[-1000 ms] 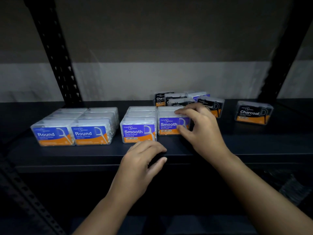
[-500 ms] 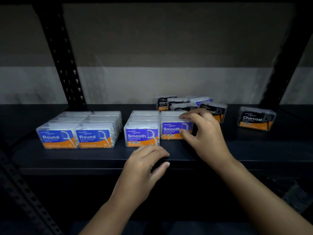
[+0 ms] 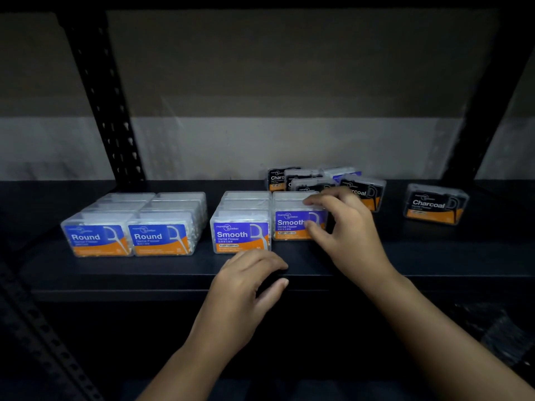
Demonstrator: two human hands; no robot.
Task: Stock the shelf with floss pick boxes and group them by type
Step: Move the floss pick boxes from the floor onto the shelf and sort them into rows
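Nearest, the left hand rests on the front edge of the dark shelf, its fingers loosely curled and holding nothing. Just beyond, the right hand pinches the right-hand Smooth box, thumb on its front label and fingers over its top. That box stands touching the left Smooth box, slightly farther back. Well to the left sit two rows of Round boxes. Behind the right hand, Charcoal boxes cluster loosely, and a lone Charcoal box stands apart at right.
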